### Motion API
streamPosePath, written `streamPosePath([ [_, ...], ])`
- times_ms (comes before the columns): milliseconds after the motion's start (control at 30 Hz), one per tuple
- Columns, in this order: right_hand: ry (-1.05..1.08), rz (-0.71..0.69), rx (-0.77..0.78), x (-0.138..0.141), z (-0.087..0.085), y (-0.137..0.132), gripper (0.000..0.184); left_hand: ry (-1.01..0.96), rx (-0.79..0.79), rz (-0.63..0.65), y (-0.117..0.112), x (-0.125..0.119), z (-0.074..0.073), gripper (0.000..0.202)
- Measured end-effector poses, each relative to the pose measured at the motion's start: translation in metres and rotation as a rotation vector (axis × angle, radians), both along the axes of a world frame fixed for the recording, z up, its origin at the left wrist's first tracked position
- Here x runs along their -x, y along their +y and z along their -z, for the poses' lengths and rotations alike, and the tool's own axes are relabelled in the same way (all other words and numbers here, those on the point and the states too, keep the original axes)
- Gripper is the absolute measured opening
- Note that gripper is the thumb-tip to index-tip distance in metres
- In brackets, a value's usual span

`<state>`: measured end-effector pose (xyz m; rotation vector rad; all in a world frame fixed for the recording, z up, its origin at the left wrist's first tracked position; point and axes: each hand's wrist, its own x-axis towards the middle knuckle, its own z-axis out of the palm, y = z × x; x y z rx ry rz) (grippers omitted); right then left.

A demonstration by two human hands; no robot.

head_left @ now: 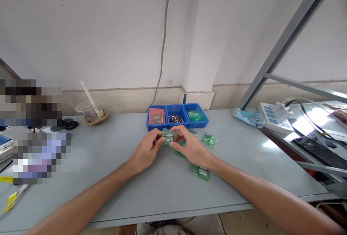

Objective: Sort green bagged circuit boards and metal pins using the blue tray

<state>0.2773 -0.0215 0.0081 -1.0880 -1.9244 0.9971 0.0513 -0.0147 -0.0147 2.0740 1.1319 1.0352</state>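
Observation:
Between my two hands is a small clear-green plastic bag with pale and metallic pieces inside. The fingertips and thumb of my left hand pinch its left side. On the other side, my right hand grips the bag the same way. Beside and partly under my right hand lie more green bags: one bag to the right, another bag nearer the front by the wrist. Just beyond my hands, a blue bin holds loose screws.
A blue bin at left holds red paper and a small bag; another blue bin holds green bags. A plastic cup with a straw stands far left. A blue-white packet and a power strip lie right, near a metal frame.

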Motion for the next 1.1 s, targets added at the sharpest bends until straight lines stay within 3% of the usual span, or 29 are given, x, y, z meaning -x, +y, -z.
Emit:
streamPosePath([
  [267,-0.034,0.033,-0.022,0.0030,-0.0007,-0.0033,0.029,0.010,0.008,0.003,0.0003,-0.0007,0.0009,0.029],
  [533,0.069,0.062,-0.019,0.0042,-0.0035,-0.0033,0.026,0.002,0.000,-0.024,-0.0008,-0.0004,0.0003,0.030],
  [633,0.076,0.093,-0.020,0.0037,-0.0048,-0.0028,0.025,-0.058,0.011,-0.023,-0.0015,-0.0015,0.0026,0.021],
  [767,0.097,0.096,-0.041,0.0018,-0.0044,-0.0001,0.021,-0.108,-0.055,-0.002,-0.0034,-0.0018,0.0028,0.038],
  [1000,0.126,0.030,0.034,-0.0027,-0.0019,0.0023,0.031,0.036,-0.147,-0.052,-0.0017,0.0017,-0.0033,0.021],
  [1100,0.005,0.038,-0.055,-0.0040,-0.0052,0.0000,0.039,0.050,-0.162,-0.089,-0.0007,0.0022,-0.0050,0.019],
])
